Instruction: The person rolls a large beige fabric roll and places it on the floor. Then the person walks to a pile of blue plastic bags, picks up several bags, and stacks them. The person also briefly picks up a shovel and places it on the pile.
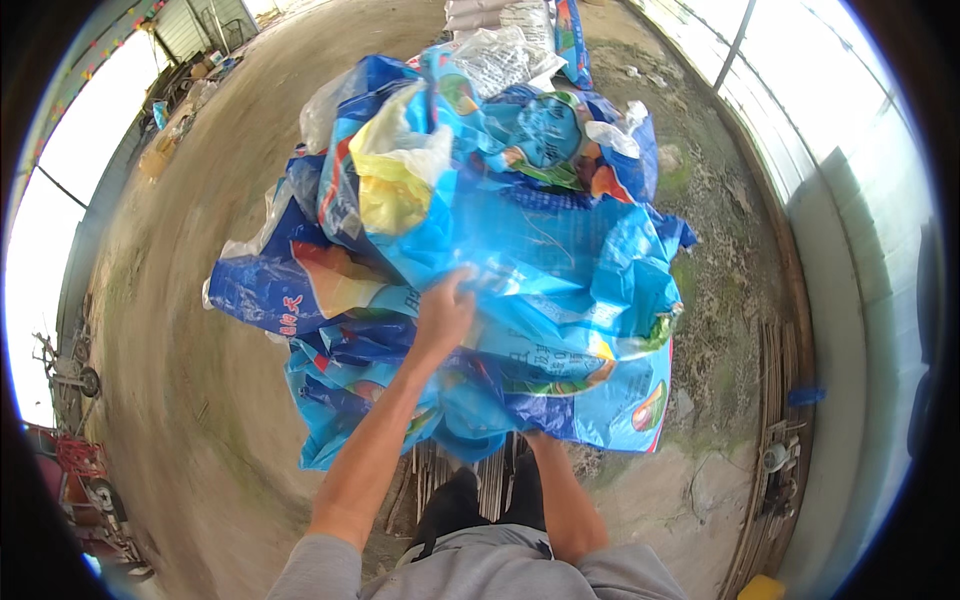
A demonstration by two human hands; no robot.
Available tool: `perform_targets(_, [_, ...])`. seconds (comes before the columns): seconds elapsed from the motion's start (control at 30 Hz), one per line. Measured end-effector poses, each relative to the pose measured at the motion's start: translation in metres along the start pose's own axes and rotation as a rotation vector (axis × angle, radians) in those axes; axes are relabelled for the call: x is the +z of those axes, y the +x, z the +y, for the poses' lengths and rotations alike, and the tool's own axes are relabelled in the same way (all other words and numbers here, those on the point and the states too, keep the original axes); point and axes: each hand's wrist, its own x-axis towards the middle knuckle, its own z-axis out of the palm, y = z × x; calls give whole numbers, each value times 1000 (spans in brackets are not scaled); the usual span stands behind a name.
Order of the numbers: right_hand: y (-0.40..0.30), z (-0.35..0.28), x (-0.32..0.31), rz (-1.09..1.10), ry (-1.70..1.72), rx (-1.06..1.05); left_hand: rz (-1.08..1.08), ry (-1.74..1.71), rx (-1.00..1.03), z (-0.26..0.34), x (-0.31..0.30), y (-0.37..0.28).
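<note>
A large heap of crumpled printed plastic sacks (555, 232), mostly light blue and dark blue, is right in front of me. My left hand (448, 307), slightly blurred, is closed on a fold of light blue film near the heap's middle. Only the wrist end of my right hand (537, 437) shows; its fingers are hidden beneath the near edge of the sacks. One sack mouth shows a yellow inner face (394, 199) with whitish film at its rim. To the left juts a dark blue sack corner (255, 296) bearing writing.
Stacked filled sacks (480, 16) stand beyond the heap. Thin wooden strips (491, 480) lie by my legs, and more long strips (772, 397) run along the right wall. Wheeled equipment (82, 472) stands at the left edge on the earthen floor (195, 360).
</note>
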Motion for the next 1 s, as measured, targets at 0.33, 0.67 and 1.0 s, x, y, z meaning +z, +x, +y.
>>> perform_targets(0.33, [36,-5,7,-72,-24,-45,7,-401,-267,29,-120,-45])
perform_targets(0.67, [49,-5,23,-40,-126,-25,143,8,-186,-35,-74,-54])
perform_targets(1.0, [50,-2,4,70,-199,-52,134,580,552,18,-67,72])
